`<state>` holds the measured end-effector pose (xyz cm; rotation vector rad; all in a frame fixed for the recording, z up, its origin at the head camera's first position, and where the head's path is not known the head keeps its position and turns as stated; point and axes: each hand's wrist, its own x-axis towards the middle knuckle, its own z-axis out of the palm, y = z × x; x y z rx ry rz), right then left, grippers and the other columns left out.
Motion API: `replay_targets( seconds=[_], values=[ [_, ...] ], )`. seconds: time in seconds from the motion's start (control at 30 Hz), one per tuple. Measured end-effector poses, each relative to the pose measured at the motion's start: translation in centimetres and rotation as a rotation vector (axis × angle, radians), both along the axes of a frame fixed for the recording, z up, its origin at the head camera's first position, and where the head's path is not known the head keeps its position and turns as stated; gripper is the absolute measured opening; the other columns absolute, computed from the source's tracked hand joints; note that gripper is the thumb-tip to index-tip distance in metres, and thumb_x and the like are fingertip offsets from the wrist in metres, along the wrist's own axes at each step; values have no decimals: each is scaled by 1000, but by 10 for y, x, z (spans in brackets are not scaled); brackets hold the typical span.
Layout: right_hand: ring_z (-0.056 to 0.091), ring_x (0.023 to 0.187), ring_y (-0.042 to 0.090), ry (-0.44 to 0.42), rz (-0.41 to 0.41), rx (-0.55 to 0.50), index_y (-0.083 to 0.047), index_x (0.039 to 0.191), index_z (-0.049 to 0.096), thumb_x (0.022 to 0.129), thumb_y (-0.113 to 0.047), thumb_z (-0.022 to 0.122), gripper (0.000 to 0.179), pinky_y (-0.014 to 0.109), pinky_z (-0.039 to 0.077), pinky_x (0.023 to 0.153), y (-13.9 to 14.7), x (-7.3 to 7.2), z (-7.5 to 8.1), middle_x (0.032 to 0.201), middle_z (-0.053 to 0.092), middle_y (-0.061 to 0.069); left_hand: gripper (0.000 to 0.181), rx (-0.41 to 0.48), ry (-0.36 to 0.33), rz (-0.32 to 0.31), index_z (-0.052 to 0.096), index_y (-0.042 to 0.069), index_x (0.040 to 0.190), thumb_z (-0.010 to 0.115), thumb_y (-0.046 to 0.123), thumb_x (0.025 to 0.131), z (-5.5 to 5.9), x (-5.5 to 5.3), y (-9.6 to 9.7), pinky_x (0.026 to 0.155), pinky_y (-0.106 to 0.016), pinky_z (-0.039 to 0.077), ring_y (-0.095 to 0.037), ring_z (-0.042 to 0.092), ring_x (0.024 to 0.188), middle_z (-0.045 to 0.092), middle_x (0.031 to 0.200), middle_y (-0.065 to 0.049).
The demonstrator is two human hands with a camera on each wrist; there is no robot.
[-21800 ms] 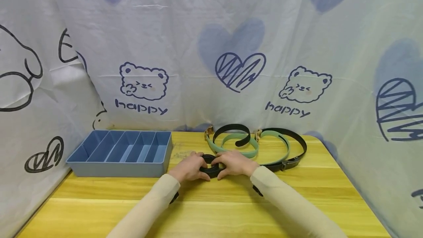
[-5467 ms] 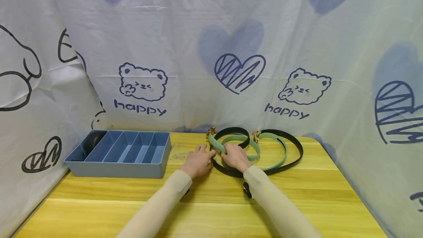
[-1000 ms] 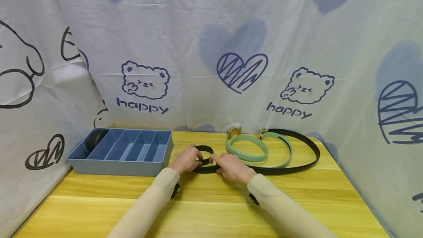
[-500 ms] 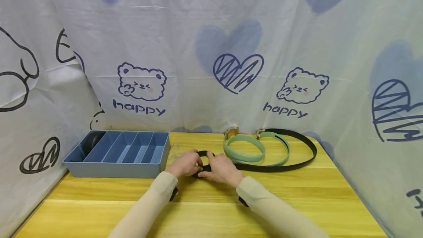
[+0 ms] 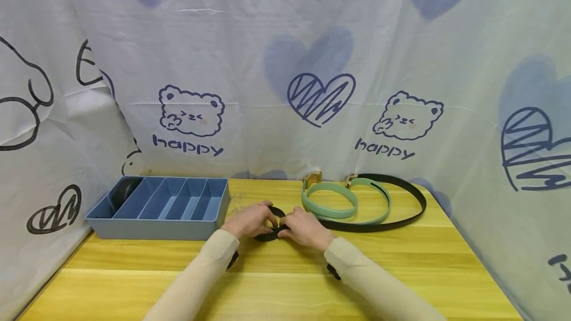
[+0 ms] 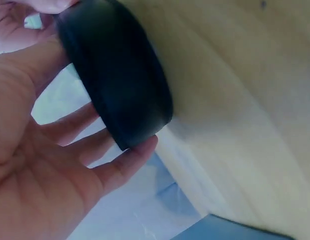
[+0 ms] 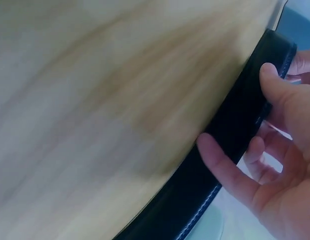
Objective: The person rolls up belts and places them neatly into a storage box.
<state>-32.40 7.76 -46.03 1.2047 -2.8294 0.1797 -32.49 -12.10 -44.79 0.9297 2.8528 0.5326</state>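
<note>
A black leather belt (image 5: 370, 229) is partly rolled into a coil on the table, its remaining length running right and curving back toward a gold buckle (image 5: 351, 180). My left hand (image 5: 251, 220) grips the left side of the coil, fingers against its outer face (image 6: 114, 75) in the left wrist view. The right hand (image 5: 307, 228) pinches the belt's strap (image 7: 245, 95) between thumb and fingers on the coil's right side. Next to it lies a loosely coiled green belt (image 5: 332, 212) with a gold buckle (image 5: 313, 178); another green strap (image 5: 387, 202) curves beside the black one.
A blue divided tray (image 5: 153, 228) stands at the left on the wooden table (image 5: 285, 286). Its leftmost compartment holds a black coil (image 5: 125, 192). A printed cloth (image 5: 250, 63) hangs behind and at both sides.
A black coil that was between my hands earlier now sits in the tray's leftmost compartment. The green belts have been parted from the black one. Over the last second, more strap has been drawn into the coil.
</note>
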Motion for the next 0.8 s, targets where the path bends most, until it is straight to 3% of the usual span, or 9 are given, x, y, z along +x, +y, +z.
replay_targets(
  seconds=[0.13, 0.23, 0.3, 0.4, 0.57, 0.7, 0.8],
  values=[
    [54, 86, 18, -57, -37, -7, -18, 121, 66, 93, -50, 62, 43, 29, 46, 61, 1, 1, -2, 96, 69, -2, 13, -1, 13, -42, 80, 13, 98, 73, 9, 88, -4, 0, -2, 100, -45, 49, -37, 52, 130, 61, 132, -19],
    [58, 93, 20, -66, -51, -11, -20, 138, 55, 94, -52, 59, 55, 32, 51, 65, 2, 1, -3, 106, 69, 1, 12, 15, -21, -29, 79, 11, 97, 72, 8, 89, -3, -2, -11, 103, -47, 47, -37, 45, 136, 63, 130, -16],
    [61, 92, 22, -44, -51, -7, -23, 144, 50, 95, -50, 58, 57, 35, 52, 66, 4, 1, -3, 105, 71, 2, 12, 37, -63, 3, 79, 8, 98, 70, 8, 90, -1, -3, -19, 105, -48, 44, -38, 43, 137, 61, 132, -19],
    [62, 83, 22, 4, -55, -3, -27, 147, 46, 95, -45, 60, 57, 33, 51, 60, 5, 0, -3, 91, 71, 4, 13, 63, -123, 61, 79, 7, 99, 68, 10, 92, 5, -4, -32, 106, -50, 42, -40, 46, 134, 53, 140, -23],
    [56, 65, 18, 9, -98, 5, -27, 147, 46, 95, -36, 63, 55, 28, 38, 45, 4, 0, 1, 65, 59, -2, 15, 42, -172, 68, 78, 6, 101, 66, 12, 94, 14, -1, -37, 107, -51, 42, -42, 49, 130, 53, 139, -25],
    [55, 60, 18, 20, -123, 24, -23, 140, 55, 96, -25, 65, 46, 29, 38, 43, -1, 0, 1, 71, 62, 0, 14, 25, -189, 87, 79, 9, 99, 66, 12, 94, 15, 2, -31, 106, -48, 44, -38, 51, 130, 58, 135, -21],
    [61, 64, 21, 52, -123, 16, -17, 139, 55, 94, -12, 66, 47, 32, 45, 48, -9, 2, -3, 86, 68, 7, 12, 32, -156, 107, 80, 9, 93, 68, 11, 92, 9, 4, -26, 93, -41, 52, -29, 64, 108, 69, 115, -14]
  ],
)
